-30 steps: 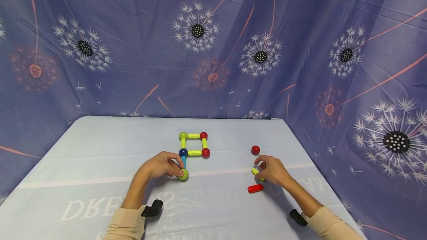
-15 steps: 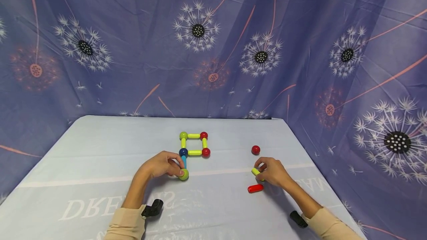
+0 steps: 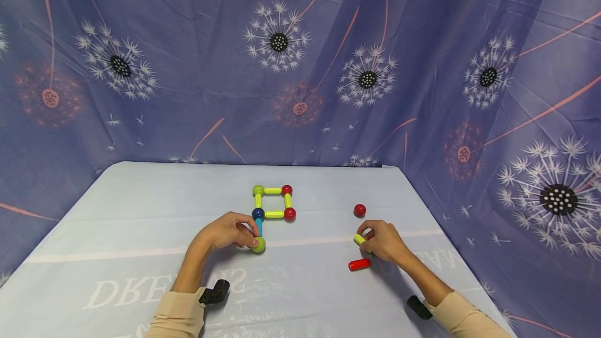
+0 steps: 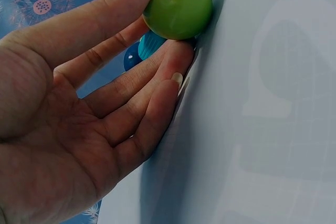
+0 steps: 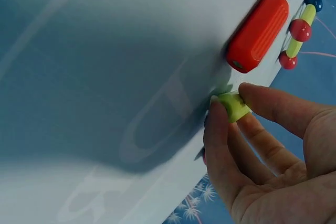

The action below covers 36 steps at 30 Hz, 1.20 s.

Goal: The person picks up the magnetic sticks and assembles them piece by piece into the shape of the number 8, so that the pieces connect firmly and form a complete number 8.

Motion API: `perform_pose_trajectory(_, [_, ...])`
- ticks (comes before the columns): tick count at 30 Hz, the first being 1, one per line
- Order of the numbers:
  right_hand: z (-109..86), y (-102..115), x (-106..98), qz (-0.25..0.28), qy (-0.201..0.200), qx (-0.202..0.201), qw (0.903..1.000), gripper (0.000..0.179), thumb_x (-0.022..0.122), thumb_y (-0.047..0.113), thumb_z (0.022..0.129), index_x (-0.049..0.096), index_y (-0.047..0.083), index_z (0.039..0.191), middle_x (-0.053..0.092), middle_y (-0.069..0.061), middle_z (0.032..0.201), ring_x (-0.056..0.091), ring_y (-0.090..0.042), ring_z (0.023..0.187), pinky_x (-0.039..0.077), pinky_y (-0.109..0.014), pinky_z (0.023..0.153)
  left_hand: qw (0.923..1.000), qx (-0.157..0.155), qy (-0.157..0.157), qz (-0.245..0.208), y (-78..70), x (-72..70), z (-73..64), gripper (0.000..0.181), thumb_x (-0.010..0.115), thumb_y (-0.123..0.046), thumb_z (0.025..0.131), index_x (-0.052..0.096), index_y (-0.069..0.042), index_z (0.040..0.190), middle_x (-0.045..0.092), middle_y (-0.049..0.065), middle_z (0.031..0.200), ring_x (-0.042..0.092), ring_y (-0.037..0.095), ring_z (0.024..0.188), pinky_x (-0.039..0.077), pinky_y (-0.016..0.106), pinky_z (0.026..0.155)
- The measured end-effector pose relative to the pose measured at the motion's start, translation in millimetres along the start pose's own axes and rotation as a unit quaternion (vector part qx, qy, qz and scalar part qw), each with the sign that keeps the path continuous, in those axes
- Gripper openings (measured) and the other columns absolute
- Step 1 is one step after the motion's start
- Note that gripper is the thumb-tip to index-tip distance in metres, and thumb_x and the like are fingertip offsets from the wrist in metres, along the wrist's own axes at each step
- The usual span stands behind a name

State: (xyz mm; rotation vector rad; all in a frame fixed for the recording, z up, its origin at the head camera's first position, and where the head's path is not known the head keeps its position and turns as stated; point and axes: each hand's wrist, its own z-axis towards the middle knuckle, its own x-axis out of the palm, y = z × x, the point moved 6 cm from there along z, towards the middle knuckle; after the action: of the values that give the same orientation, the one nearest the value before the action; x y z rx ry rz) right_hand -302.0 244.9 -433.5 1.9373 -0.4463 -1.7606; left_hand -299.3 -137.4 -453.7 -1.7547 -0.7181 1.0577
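My left hand pinches a green ball between thumb and fingers. The ball sits at the near end of a blue rod, whose far end meets a dark blue ball. That dark blue ball is one corner of a square of yellow-green rods with balls at the corners. On the right, my right hand pinches a yellow-green rod between thumb and index finger, at the tabletop. A red rod lies just nearer than this hand.
A loose red ball rests beyond my right hand. White cloth with printed lettering covers the table. A purple dandelion-patterned curtain hangs behind it and along the right side.
My right fingers have closed onto the yellow-green rod, which has barely shifted. My left hand and the joined pieces stay in place.
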Motion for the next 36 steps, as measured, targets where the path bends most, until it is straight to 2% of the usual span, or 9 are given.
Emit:
perform_pose_trajectory(11, [6.1,17.8,-2.3,0.000,-0.023,-0.043,0.9988,0.026,0.080,0.001,0.077,0.075,0.009,0.101,0.075,-0.005,0.087,0.068,-0.018,0.081,0.054,-0.032,0.067,1.0000,0.000,0.001,-0.002,2.3,0.8,0.7,0.026,0.085,-0.013,0.079,0.072,-0.002,0.099,0.075,0.004,0.082,0.061,0.013,0.072,0.047,0.030,0.066])
perform_pose_trajectory(20, [8.6,36.5,4.8,0.009,-0.025,-0.058,0.9980,0.023,0.081,0.001,0.077,0.073,0.008,0.098,0.074,-0.004,0.088,0.068,-0.017,0.082,0.055,-0.035,0.072,0.9999,0.004,0.004,-0.011,-0.3,1.0,-0.1,0.027,0.083,-0.011,0.080,0.071,0.001,0.101,0.074,0.005,0.082,0.057,0.012,0.069,0.044,0.029,0.063])
perform_pose_trajectory(36, [14.0,66.1,19.7,0.041,-0.002,-0.091,0.9950,0.022,0.081,-0.002,0.076,0.072,0.009,0.093,0.075,-0.004,0.088,0.069,-0.016,0.083,0.056,-0.033,0.073,1.0000,0.004,0.003,-0.008,-0.8,0.6,-0.6,0.027,0.084,-0.012,0.080,0.072,0.000,0.100,0.073,0.005,0.081,0.058,0.013,0.070,0.045,0.030,0.064])
